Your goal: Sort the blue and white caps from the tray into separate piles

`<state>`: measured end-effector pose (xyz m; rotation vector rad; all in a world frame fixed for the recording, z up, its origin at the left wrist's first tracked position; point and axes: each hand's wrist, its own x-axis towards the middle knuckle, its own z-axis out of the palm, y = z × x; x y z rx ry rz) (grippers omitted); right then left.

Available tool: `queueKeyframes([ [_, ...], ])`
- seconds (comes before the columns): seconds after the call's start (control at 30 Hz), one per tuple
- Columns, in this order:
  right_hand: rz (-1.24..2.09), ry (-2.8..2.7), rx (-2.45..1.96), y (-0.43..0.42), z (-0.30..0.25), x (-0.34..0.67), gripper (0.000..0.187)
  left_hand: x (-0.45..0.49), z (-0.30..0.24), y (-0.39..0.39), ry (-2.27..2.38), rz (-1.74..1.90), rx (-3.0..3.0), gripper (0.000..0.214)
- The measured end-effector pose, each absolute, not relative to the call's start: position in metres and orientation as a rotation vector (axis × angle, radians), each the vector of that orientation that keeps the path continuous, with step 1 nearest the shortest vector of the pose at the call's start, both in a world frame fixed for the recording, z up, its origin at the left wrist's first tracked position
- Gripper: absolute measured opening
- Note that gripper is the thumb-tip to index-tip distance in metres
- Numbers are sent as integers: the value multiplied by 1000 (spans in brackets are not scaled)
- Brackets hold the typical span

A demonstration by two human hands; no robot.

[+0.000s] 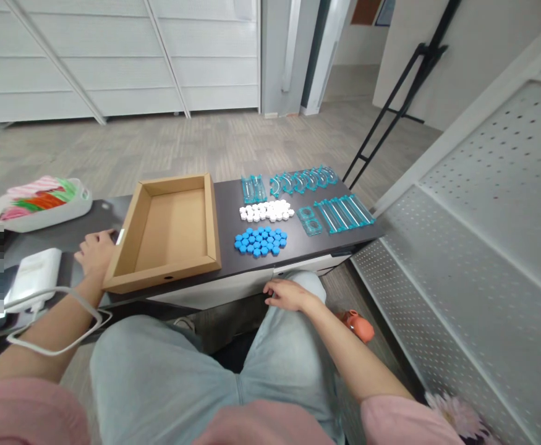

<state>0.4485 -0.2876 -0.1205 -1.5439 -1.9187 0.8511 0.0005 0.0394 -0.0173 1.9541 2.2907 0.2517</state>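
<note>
White plastic walls form the oblong basket near the left end of the dark grey desk; its striped pink, green and orange contents look soft, though this corner is too blurred to be sure. Nearer the front edge sits a white block-shaped charger, and a white looped cable crosses the left forearm, so that arm is best moved slowly to avoid a snag.

Next comes the left hand, laid on the desk with fingers loosely spread, its grip wide and nothing seen in it. Just beside it, close to the desk's near edge, is the shallow brown cardboard box. Whether the wrist touches the box wall, I cannot tell; to steady the box, a flat palm against that wall would probably serve better than fingertips.

Right of the box, blue hexagonal pieces lie toward the near edge, with white hexagonal pieces behind them. Small as they are, they would likely scatter if brushed, so keep the sleeve high. Below the edge, the right hand rests on the pale denim knee, grip relaxed, nothing visible in it. Clear teal plastic parts fill the far right corner; they may slide easily.
</note>
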Motion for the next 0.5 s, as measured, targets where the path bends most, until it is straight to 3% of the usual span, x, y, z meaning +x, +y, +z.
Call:
queueKeyframes([
  [0.3, 1009, -1790, -1552, -286, -85, 442, 12, 3, -19, 34, 2254, 323, 1948, 83],
  [0.4, 1047, -1755, -1366, -286, -24, 425, 21, 4, -19, 32, 2220, 362, 1958, 79],
  [0.5, 828, -1771, -1206, -294, 64, 401, 9, 4, -20, 32, 2214, 345, 1960, 78],
])
